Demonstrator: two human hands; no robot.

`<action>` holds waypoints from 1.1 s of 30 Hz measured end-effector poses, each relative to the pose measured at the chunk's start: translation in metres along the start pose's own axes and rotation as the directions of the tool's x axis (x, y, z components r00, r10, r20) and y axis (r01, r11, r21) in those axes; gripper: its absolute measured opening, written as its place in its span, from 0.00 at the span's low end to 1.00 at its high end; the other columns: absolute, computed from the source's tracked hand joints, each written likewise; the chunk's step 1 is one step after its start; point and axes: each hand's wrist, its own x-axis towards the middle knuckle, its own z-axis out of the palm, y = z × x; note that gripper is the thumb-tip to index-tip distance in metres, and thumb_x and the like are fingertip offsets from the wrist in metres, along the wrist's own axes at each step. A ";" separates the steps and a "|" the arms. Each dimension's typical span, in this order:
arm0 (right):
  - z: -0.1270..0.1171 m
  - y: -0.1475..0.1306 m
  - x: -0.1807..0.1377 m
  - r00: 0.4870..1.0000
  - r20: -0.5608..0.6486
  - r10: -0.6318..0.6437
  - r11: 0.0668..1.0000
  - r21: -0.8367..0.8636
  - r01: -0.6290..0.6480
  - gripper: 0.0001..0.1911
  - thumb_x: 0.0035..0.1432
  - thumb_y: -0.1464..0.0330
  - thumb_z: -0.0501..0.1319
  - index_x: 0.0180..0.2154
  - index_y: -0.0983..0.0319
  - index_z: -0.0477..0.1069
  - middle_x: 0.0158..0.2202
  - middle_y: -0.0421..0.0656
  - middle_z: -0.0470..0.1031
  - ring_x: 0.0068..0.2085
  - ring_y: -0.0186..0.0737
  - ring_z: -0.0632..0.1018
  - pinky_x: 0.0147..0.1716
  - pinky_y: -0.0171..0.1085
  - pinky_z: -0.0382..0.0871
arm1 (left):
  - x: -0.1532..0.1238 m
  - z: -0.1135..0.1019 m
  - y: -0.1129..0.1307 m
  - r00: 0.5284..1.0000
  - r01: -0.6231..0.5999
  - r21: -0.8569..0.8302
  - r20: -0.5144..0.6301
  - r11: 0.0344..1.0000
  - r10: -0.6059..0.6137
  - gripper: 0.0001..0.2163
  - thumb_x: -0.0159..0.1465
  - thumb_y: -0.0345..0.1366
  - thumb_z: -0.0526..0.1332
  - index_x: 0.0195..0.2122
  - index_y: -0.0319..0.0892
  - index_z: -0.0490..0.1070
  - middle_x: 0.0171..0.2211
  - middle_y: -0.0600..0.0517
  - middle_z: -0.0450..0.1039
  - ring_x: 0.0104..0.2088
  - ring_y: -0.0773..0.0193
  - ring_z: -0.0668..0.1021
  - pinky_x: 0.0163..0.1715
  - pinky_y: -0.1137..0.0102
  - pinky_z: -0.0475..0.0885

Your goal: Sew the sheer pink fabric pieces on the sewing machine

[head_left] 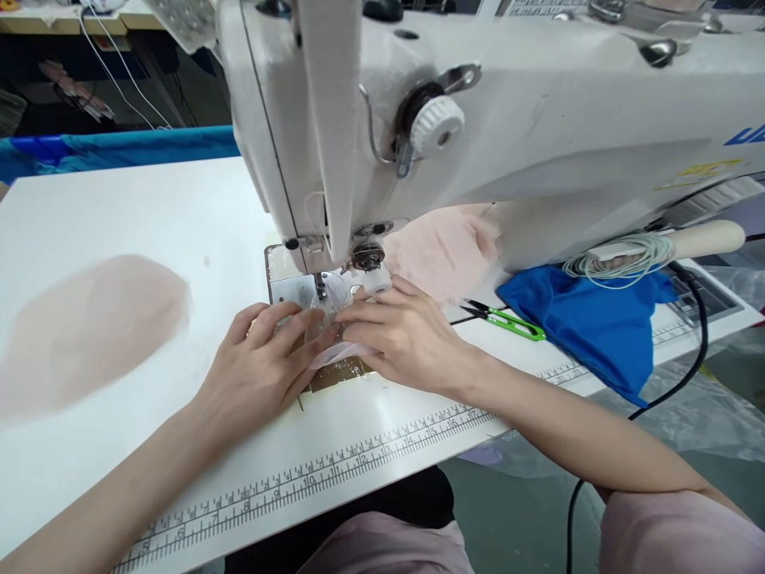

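Note:
A piece of sheer whitish fabric (340, 351) lies at the presser foot (323, 288) of a white sewing machine (508, 119). My left hand (266, 351) is on the fabric's left side, fingers bent and thumb reaching toward my right hand. From the right, my right hand (406, 331) grips the same fabric, its fingers close together and nearly touching the left thumb. The fingers partly cover the fabric and the needle plate (292, 287). Behind the right hand, pale pink fabric (445, 247) is heaped under the machine arm.
Green-handled thread snips (511, 321) lie right of my right hand, beside blue cloth (589, 319). A thin sheer pink piece (101, 327) rests on the white table (215, 207) at left. Coiled pale cord (621, 259) and a black cable (696, 359) are at right. A ruler strip (323, 478) runs along the front edge.

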 end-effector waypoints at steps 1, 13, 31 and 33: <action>0.001 0.000 0.000 1.000 0.008 -0.002 1.000 0.005 0.002 0.13 0.61 0.76 0.56 0.34 0.61 0.79 0.42 0.41 0.82 0.45 0.43 0.74 0.40 0.42 0.62 | 0.000 -0.002 0.002 1.000 -0.021 0.051 -0.008 0.998 0.022 0.13 0.67 0.33 0.58 0.52 0.45 0.74 0.51 0.48 0.77 0.51 0.52 0.73 0.48 0.58 0.64; 0.004 0.003 -0.002 0.999 0.042 0.004 1.000 0.007 -0.005 0.15 0.64 0.76 0.53 0.36 0.63 0.79 0.41 0.43 0.83 0.46 0.42 0.77 0.42 0.42 0.63 | 0.000 -0.004 0.004 0.997 -0.002 0.046 0.072 0.999 -0.001 0.17 0.69 0.31 0.56 0.58 0.45 0.69 0.53 0.44 0.75 0.59 0.49 0.71 0.49 0.55 0.62; 0.018 0.016 0.007 0.999 0.001 0.037 0.999 -0.023 -0.037 0.11 0.62 0.78 0.56 0.38 0.64 0.77 0.37 0.45 0.83 0.42 0.44 0.78 0.44 0.43 0.63 | 0.011 0.008 -0.018 0.999 -0.008 0.133 0.045 0.991 0.002 0.16 0.70 0.32 0.54 0.58 0.44 0.69 0.54 0.45 0.75 0.58 0.49 0.73 0.48 0.52 0.63; 0.020 0.017 0.009 0.999 0.005 0.049 0.998 -0.046 -0.049 0.11 0.62 0.78 0.56 0.39 0.64 0.77 0.38 0.45 0.83 0.43 0.44 0.78 0.45 0.43 0.63 | 0.012 0.010 -0.021 0.999 0.001 0.137 0.042 0.991 -0.007 0.16 0.70 0.33 0.54 0.58 0.46 0.68 0.54 0.46 0.75 0.58 0.48 0.73 0.48 0.52 0.64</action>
